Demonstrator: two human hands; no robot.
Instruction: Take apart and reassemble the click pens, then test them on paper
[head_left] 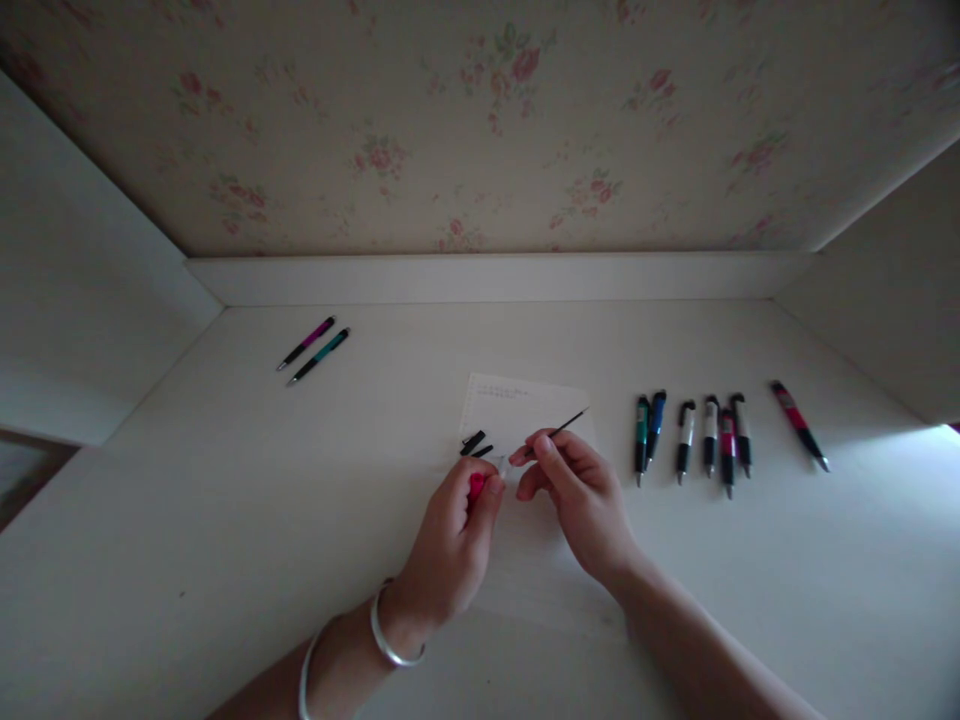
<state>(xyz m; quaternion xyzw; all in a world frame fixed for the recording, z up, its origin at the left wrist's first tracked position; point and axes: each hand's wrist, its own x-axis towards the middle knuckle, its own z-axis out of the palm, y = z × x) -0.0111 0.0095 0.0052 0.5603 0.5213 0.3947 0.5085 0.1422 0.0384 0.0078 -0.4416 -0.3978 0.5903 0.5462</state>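
My left hand [455, 535] is closed around a pink pen barrel [477, 487], whose pale, clear-looking end points toward the right hand. Between the thumb and fingers of my right hand [577, 495] is a thin dark pen refill [568, 422], slanting up to the right. The two hands are close together over a sheet of paper [525, 408] with a few lines of writing at its top. Small black pen parts [472, 441] lie on the paper's left edge, just beyond my left hand. My fingers hide most of the barrel.
On the left of the white desk [225, 480] lie a purple pen [307, 342] and a teal pen [321, 355]. Several pens [686, 440] are grouped at the right, with a red pen [799, 423] farther out. White panels and a flowered wall bound the desk.
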